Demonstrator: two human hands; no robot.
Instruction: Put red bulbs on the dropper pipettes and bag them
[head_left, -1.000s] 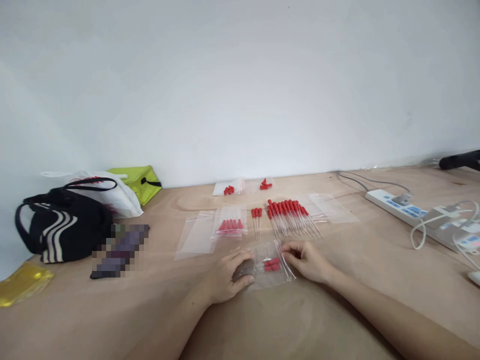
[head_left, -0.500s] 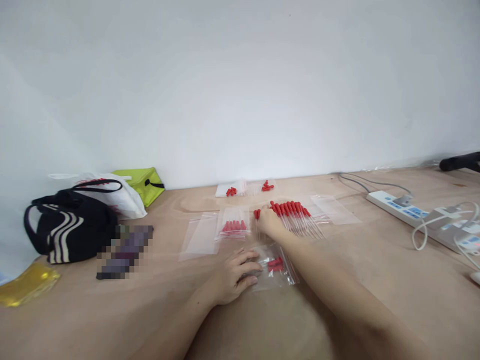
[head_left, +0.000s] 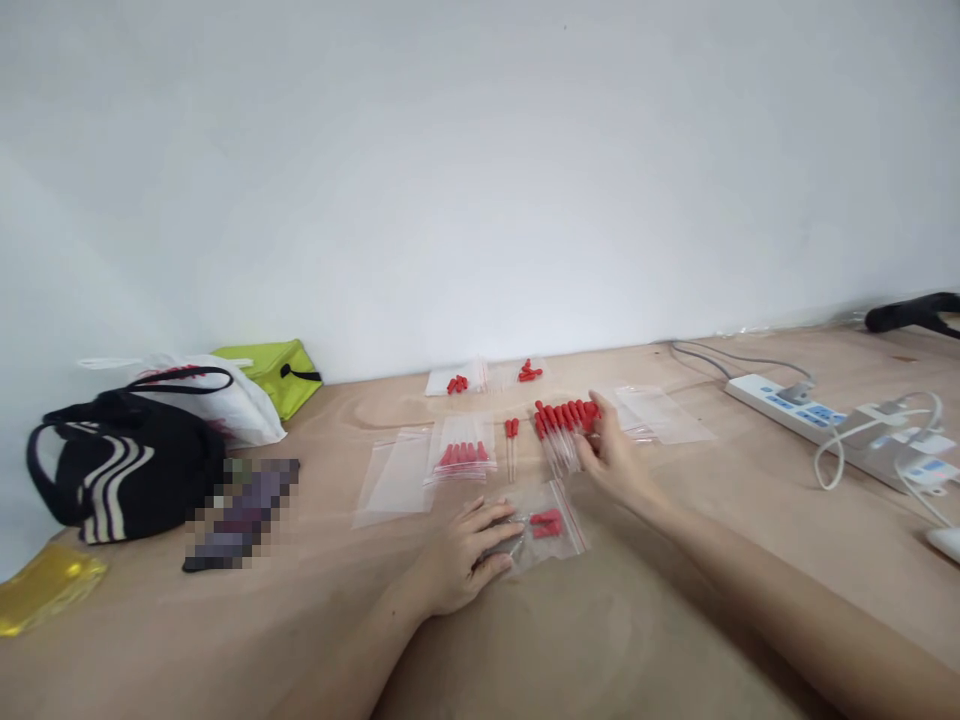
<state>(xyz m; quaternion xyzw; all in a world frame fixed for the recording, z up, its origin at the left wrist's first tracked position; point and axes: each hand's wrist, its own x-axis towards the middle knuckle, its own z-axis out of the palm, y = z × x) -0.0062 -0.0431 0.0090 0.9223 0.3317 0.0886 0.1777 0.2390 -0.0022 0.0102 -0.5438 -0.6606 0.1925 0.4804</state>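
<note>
Flat on a clear zip bag (head_left: 529, 556) with red rubber bulbs (head_left: 546, 523) inside, my left hand (head_left: 469, 555) rests with its fingers spread. My right hand (head_left: 619, 455) is at the right end of a row of droppers (head_left: 559, 425) with red bulbs and thin clear stems. Its thumb and fingers are apart and touch the end droppers, some of which it hides. Two more droppers (head_left: 511, 430) lie side by side just left of the row. Further left is a clear bag (head_left: 463, 450) with several red-bulbed droppers in it.
Clear bags (head_left: 394, 475) lie to the left and more bags (head_left: 667, 415) to the right. Small red bulbs (head_left: 457, 384) sit on bags near the wall. A power strip (head_left: 795, 400) with cables is at right; a black striped bag (head_left: 142, 460) and a green bag (head_left: 274, 375) at left.
My right hand has moved from the left end of the dropper row to its right end, uncovering the two separate droppers. My left hand stays on the bag.
</note>
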